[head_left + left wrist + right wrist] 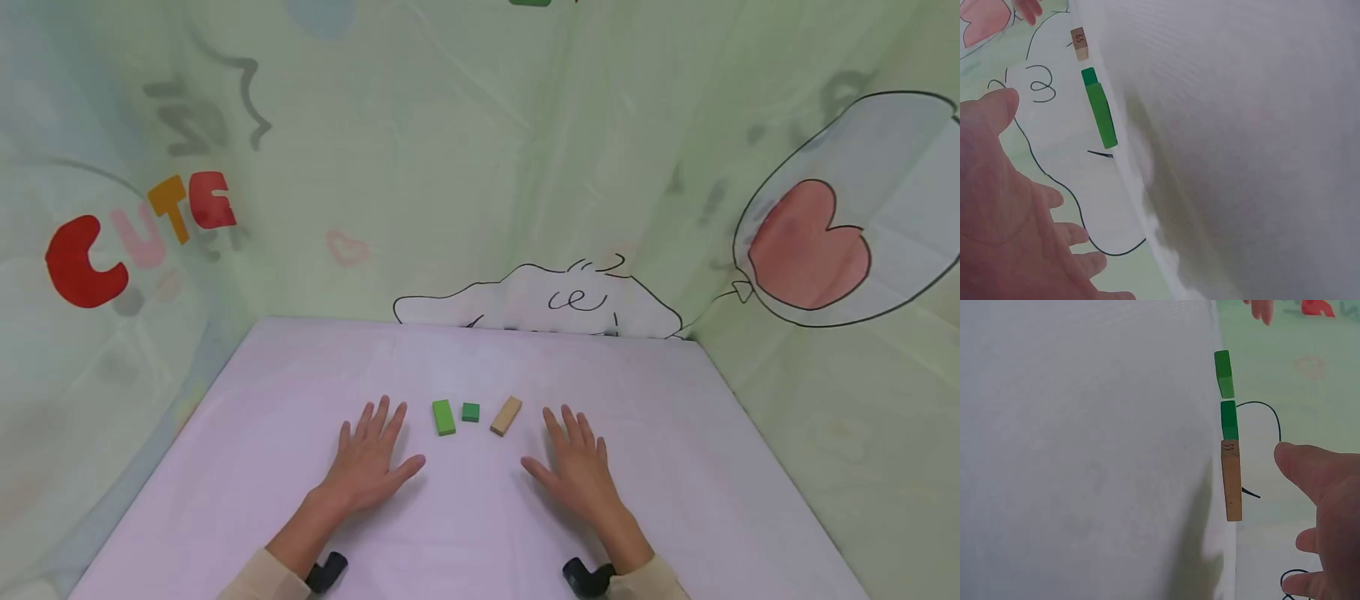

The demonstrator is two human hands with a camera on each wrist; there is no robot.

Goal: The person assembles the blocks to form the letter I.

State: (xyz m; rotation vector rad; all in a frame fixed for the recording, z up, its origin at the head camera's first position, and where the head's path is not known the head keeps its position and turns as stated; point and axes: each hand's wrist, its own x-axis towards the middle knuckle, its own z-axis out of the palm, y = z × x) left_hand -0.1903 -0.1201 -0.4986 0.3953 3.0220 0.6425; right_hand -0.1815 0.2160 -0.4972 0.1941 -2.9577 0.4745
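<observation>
Three small blocks lie in a loose row on the table: a light green oblong block (444,417), a dark green cube (470,412) and a tan wooden oblong block (506,416) set at a slant. Small dark marks show on one end of the wooden block (1232,481) in the right wrist view. My left hand (367,462), fingers spread and holding nothing, is to the left of the light green block. To the right of the wooden block, my right hand (577,467) is likewise spread, palm down, with nothing in it. Both hands cast shadows on the table.
A pale cloth covers the table (465,533). Behind it and at both sides hangs a printed curtain (450,167) with coloured letters at the left and a heart balloon (840,217) at the right. Black wrist cameras (588,577) sit under both wrists.
</observation>
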